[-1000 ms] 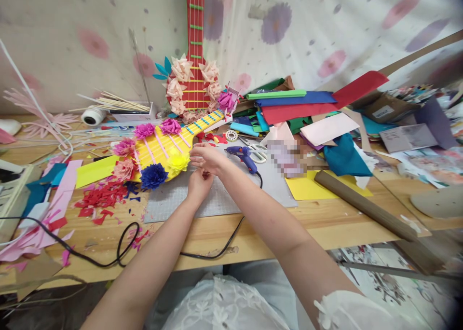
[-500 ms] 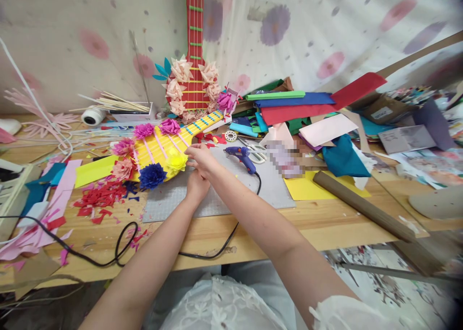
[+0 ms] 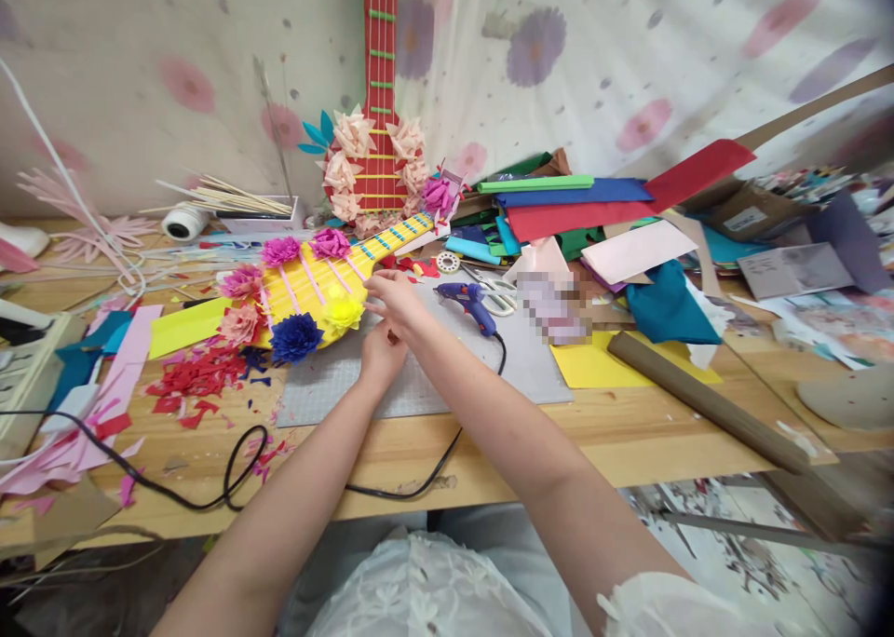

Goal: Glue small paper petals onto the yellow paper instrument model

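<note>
A yellow toy guitar (image 3: 307, 288) trimmed with paper flowers lies on the table's left half. Just right of its yellow flower (image 3: 343, 309), my right hand (image 3: 397, 300) is bent with the fingers curled leftward; what they pinch is hidden. Below it and touching it, my left hand (image 3: 381, 356) is closed, its fingertips covered by the right hand. A tiny brown bit shows between the two hands. A dark blue flower (image 3: 296, 338) sits on the guitar's near edge. Under my hands lies a grey cutting mat (image 3: 433, 376), with a blue glue gun (image 3: 469, 304) resting on it.
A red guitar (image 3: 381, 162) with peach flowers stands at the back. Scissors (image 3: 499, 294), a tape roll (image 3: 448, 262) and folded coloured paper (image 3: 579, 210) lie to the right. Red scraps (image 3: 199, 376) are at left. A black cord (image 3: 419, 494) crosses the front; a brown roll (image 3: 705, 399) lies right.
The view has shifted slightly. My hands stay together beside the yellow flower, with the right fingers slightly repositioned and a small brown bit now showing between the hands.
</note>
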Demonstrator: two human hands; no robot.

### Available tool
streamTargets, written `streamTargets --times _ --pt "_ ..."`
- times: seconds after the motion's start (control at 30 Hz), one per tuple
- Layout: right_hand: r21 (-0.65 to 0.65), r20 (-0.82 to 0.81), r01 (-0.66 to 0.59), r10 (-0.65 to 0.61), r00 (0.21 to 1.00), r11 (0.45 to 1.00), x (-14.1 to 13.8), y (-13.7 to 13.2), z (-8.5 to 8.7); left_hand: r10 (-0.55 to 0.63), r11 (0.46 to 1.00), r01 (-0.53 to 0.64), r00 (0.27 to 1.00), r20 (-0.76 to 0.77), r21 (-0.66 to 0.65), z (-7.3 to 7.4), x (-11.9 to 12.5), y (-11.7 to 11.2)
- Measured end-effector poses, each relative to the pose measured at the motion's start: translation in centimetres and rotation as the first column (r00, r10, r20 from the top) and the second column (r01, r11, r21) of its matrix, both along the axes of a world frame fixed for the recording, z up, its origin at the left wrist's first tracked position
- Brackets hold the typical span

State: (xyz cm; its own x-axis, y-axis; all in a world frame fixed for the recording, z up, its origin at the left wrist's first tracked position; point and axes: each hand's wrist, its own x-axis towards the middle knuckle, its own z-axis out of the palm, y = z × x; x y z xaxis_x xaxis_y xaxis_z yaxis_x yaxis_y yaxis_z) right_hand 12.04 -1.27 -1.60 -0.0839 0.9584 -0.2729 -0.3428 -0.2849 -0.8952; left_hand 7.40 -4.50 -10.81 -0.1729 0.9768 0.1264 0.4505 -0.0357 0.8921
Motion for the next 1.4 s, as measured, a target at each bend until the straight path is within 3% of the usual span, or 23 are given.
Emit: streamTargets --times 0.1,0.17,0.3,0.43,0.5,0.6,0.67,0.8,0.87,0.97,1.03,1.1,1.23,1.4 --pt "0.078 -0.055 -0.012 0.017 0.998 0.997 2.4 -0.4 0.3 -0.039 0.999 0.036 0.990 0.136 0.021 -0.1 0.0 0.1" --pt "0.135 -0.042 -0.128 0.135 0.990 0.982 5.0 -0.9 0.2 -0.031 0.999 0.028 0.972 0.234 0.019 -0.4 0.0 0.4" --pt "0.189 0.206 -0.300 0.261 0.943 0.935 11.3 -2.4 -0.9 0.014 1.000 -0.005 0.945 0.325 -0.031 -0.6 0.0 0.7" --pt "0.035 0.575 -0.521 0.409 0.709 0.853 17.1 -3.7 -2.1 0.040 0.998 -0.021 0.931 0.364 -0.057 0.0 0.1 0.7" --pt "-0.017 0.755 -0.450 0.306 0.580 0.893 18.8 -3.7 -2.6 0.051 0.997 -0.029 0.923 0.380 -0.065 0.2 0.2 0.7" --pt "0.100 0.902 -0.228 0.009 0.432 0.968 19.2 -2.6 -3.4 0.048 0.997 -0.022 0.918 0.394 -0.070 0.1 0.1 0.7" --pt "0.193 0.911 -0.176 -0.109 0.398 0.965 18.3 -1.5 -4.3 0.040 0.998 -0.014 0.916 0.400 -0.067 0.0 0.1 0.7" --pt "0.250 0.917 -0.162 -0.180 0.357 0.955 16.1 0.1 -6.2 0.036 0.999 -0.017 0.910 0.414 -0.049 -0.1 0.1 0.5" --pt "0.230 0.912 -0.089 -0.183 0.368 0.969 15.6 0.2 -6.7 0.038 0.999 -0.022 0.910 0.413 -0.043 -0.1 0.1 0.4" --pt "0.219 0.834 -0.045 -0.163 0.528 0.975 15.8 -0.6 -6.4 0.043 0.999 -0.032 0.920 0.389 -0.034 -0.1 0.1 0.3" --pt "0.196 0.756 -0.094 -0.090 0.648 0.976 16.1 -1.7 -5.7 0.042 0.999 -0.035 0.930 0.365 -0.026 -0.2 0.1 0.4" --pt "0.148 0.713 -0.183 0.023 0.700 0.972 16.3 -2.7 -5.0 0.040 0.999 -0.035 0.937 0.347 -0.021 -0.3 0.1 0.4" --pt "0.088 0.723 -0.301 0.147 0.676 0.950 16.2 -3.8 -4.8 0.040 0.999 -0.037 0.945 0.326 -0.016 -0.3 0.0 0.3" --pt "0.094 0.749 -0.335 0.156 0.645 0.937 15.8 -3.6 -5.7 0.045 0.999 -0.040 0.935 0.352 -0.021 0.0 0.1 0.2"
